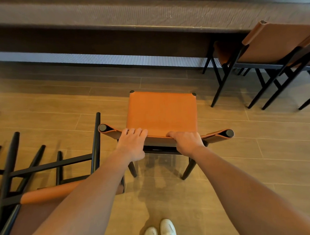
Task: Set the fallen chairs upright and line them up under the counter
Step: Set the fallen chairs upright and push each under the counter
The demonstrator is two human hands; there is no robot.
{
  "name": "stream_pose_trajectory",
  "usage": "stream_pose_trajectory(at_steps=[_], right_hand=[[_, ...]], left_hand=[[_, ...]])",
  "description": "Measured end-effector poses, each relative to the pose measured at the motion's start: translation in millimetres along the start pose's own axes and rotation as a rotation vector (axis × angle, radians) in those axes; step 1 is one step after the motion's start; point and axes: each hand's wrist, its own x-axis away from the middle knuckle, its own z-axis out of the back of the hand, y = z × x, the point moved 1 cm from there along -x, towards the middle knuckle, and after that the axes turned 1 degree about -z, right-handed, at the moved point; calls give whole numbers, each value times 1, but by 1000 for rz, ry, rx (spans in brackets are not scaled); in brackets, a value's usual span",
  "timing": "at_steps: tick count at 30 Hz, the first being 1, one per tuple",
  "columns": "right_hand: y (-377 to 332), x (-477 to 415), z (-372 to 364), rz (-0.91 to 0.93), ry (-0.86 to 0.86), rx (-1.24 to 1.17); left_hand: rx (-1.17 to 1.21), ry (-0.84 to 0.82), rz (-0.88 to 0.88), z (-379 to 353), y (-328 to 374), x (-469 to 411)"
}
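Your left hand (132,145) and right hand (186,142) grip the upright chair's backrest (166,137), fingers curled over, to steer it | counter (146,13) ahead | fallen chair (46,175) at floor's left edge.

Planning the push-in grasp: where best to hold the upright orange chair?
Grip the upright chair by its backrest top, from behind, hands spaced like the left hand and right hand now: it is wide, and the chair faces the counter.

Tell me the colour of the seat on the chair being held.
The seat of that chair is plain orange-tan, seen best in the head view.
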Motion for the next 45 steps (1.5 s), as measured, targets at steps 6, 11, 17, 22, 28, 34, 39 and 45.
stream_pose_trajectory(at_steps=[6, 11, 17, 22, 28, 34, 39, 45], right_hand=[[-7, 25, -6, -31, 321, -361], [-16, 63, -25, -462, 668, -1060], [-4, 25, -12, -913, 131, -2136], [13, 2, -4, -947, 147, -2091], [15, -21, 10, -936, 215, -2339], [20, -37, 27, -968, 209, -2297], [33, -59, 60, -897, 230, -2211], [43, -87, 88, -901, 308, -2225]], left_hand=[[1166, 59, 367, 28, -6, 13], [1812, 309, 939, 18, -2, 25], [2126, -65, 1062, 8, 4, -3], [2135, 5, 1110, 7, 4, -28], [2376, 81, 1108, 14, 4, -48], [2282, 91, 1130, 26, -5, -66], [2274, 81, 1071, 58, -15, -92], [2231, 25, 1070, 79, -22, -119]])
